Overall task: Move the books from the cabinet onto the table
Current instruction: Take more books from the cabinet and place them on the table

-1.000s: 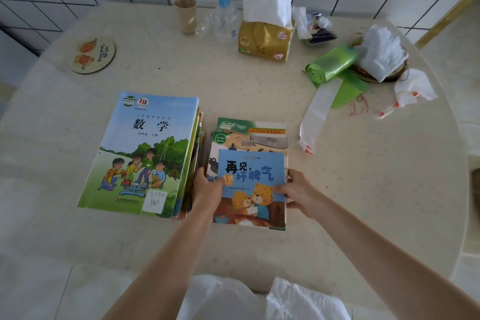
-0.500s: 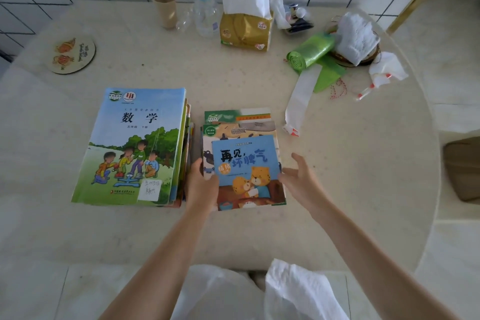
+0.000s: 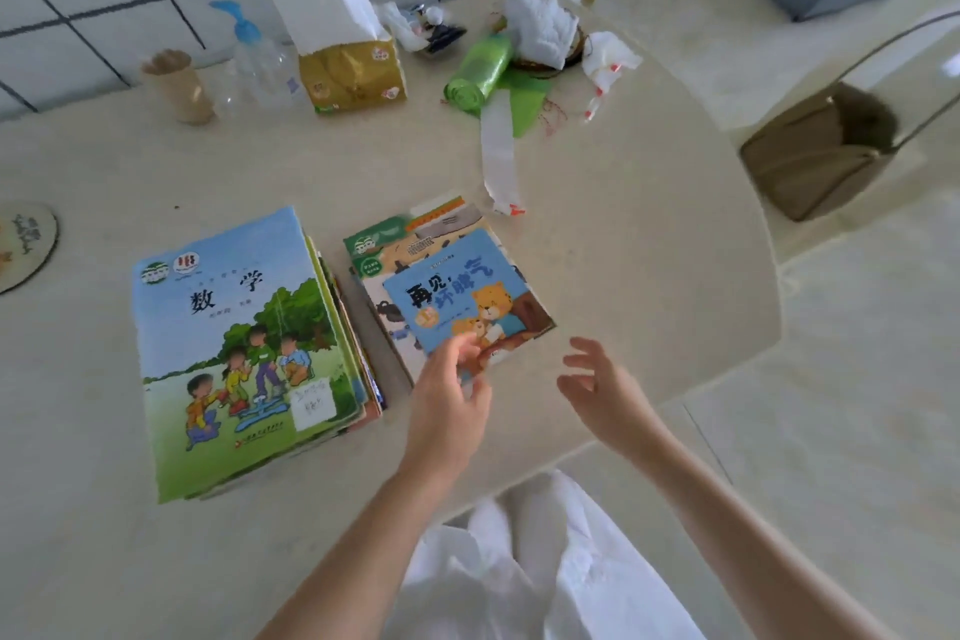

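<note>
White wall tiles back a pale round table (image 3: 597,234) that carries everything in view; no cabinet shows, so how many books are left there cannot be told. Largest on the table, toward its near edge, is a stack of textbooks (image 3: 244,353) topped by a maths cover. Just beside it on the right lies a smaller pile of picture books (image 3: 415,270), with a blue storybook (image 3: 462,291) uppermost and slightly askew. Along the far edge sit a tissue pack (image 3: 353,73), a green bag roll (image 3: 478,73), a pump bottle (image 3: 254,57) and a paper cup (image 3: 182,86). The left hand (image 3: 452,395) has loose fingers over the storybook's near corner, gripping nothing; the right hand (image 3: 597,390) hangs spread and empty beside it. Judging by this, both piles are delivered.
</note>
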`<control>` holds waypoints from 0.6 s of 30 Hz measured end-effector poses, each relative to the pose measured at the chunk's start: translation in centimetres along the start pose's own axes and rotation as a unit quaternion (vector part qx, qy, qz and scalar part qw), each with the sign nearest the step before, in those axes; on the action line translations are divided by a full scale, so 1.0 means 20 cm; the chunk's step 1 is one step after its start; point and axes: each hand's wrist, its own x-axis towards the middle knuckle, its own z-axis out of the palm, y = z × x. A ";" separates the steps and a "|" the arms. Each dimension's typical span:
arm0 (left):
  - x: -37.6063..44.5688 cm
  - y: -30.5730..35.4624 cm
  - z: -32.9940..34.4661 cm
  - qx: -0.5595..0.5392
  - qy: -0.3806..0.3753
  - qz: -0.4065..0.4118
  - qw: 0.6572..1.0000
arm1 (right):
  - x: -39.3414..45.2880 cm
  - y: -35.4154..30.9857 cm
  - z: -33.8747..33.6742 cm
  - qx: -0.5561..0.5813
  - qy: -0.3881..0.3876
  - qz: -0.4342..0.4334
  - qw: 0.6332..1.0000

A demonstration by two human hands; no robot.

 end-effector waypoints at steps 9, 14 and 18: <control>-0.23 -0.01 -0.02 0.048 -0.238 0.057 0.968 | -0.58 0.28 0.08 0.124 0.147 0.072 0.979; -0.43 0.10 0.18 0.108 -0.357 0.119 0.920 | -0.90 0.53 0.10 0.166 0.239 0.118 0.949; -0.63 0.19 0.38 0.163 -0.440 0.183 0.864 | -1.20 0.75 0.14 0.173 0.300 0.147 0.927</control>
